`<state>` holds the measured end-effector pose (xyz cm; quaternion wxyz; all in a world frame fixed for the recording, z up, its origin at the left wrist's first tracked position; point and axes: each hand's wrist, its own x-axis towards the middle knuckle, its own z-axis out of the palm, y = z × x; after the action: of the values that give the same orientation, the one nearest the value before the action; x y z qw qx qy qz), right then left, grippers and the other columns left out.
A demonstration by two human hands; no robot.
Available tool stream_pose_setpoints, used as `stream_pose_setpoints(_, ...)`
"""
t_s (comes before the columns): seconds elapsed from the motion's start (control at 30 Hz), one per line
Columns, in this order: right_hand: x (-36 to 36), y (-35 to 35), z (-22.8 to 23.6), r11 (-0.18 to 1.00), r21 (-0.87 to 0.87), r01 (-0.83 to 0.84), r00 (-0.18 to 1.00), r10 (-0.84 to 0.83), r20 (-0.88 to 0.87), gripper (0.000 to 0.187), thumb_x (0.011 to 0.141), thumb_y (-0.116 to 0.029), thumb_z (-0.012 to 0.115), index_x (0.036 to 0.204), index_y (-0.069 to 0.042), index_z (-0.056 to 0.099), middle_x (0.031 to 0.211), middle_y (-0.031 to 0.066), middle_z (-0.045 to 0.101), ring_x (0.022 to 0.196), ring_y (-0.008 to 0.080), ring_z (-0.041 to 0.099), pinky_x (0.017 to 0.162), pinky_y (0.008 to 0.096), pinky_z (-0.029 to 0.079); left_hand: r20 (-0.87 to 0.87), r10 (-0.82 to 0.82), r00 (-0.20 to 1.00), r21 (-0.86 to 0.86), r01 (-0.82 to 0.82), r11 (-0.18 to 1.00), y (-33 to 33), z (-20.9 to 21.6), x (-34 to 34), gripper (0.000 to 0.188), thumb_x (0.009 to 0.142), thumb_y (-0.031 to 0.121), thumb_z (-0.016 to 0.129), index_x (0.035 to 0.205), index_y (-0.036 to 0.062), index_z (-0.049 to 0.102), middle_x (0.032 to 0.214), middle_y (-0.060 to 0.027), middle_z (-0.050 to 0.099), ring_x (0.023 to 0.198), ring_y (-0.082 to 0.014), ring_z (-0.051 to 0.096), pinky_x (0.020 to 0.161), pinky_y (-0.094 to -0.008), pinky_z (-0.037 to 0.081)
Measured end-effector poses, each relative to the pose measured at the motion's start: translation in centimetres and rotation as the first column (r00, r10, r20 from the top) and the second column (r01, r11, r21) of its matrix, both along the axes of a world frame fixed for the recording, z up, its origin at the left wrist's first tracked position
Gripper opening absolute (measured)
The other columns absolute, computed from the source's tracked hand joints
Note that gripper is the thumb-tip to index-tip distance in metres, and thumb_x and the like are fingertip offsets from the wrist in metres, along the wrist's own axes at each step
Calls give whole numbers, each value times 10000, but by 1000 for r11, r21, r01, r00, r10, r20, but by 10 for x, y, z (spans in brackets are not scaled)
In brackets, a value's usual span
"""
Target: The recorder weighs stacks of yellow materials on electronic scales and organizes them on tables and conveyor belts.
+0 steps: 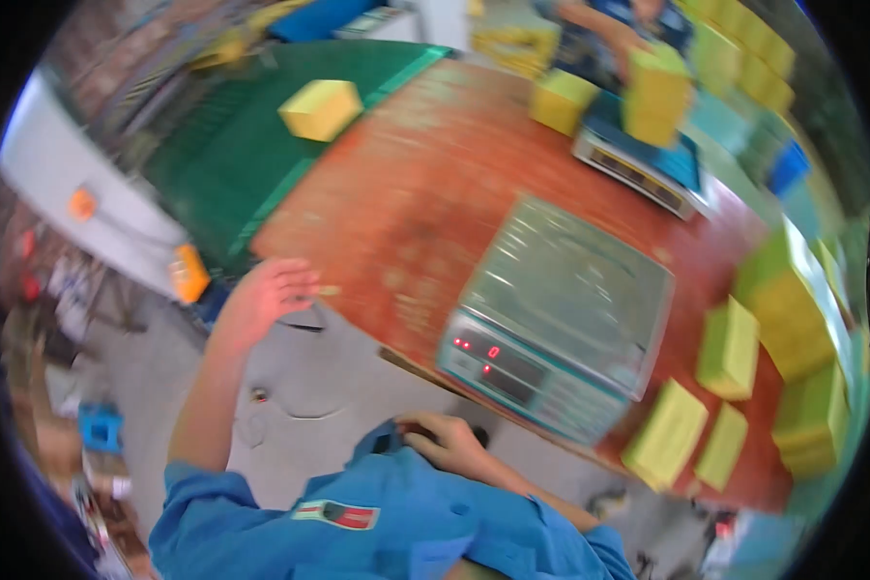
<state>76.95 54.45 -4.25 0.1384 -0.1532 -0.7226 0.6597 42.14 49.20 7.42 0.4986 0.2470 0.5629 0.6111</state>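
Your left hand (pixel 275 290), fingers loosely spread, is beside the near-left edge of the red table (pixel 377 213), and your right hand (pixel 445 443) is at the front of your blue shirt (pixel 425 498). Before you stands a scale (pixel 570 290) with a lit red display, yellow blocks (pixel 728 348) to its right; beyond, a co-worker's hand (pixel 630 46) is at a yellow stack (pixel 656 97) on a second scale (pixel 628 178).

The tabletop (pixel 406 193) is coloured red with pale blotches, the belt (pixel 222 145) green with a lighter edge, the blocks (pixel 321 111) yellow; the shirt (pixel 406 527) is coloured blue.
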Motion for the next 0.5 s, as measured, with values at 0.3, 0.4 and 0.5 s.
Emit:
stream_pose_setpoints(0.3,-134,9,-8,908,320,269,957,-216,-192,206,830,13,622,1034,-3,639,918,172,674,820,304,671,722,354,537,-682,140,718,-101,-282,954,117,13,-248,511,893,456,607,1186,37,604,1088,-98,652,1006,-233,626,865,-384,487)
stream_pose_setpoints(0.4,-176,25,-19,811,357,463,886,-416,-204,195,802,61,618,985,-1,641,893,159,675,788,301,670,692,349,541,-907,136,398,-33,-391,920,202,-21,-351,580,870,498,591,1180,9,608,1130,-146,645,1067,-252,614,888,-380,471)
stream_pose_setpoints(0.5,-203,31,-34,636,405,657,743,-635,-209,196,766,95,618,934,-1,646,882,145,676,758,295,667,668,346,543,-976,81,200,-22,-468,884,262,-48,-450,703,847,568,571,1216,-31,582,1174,-201,633,1103,-272,608,905,-371,465)
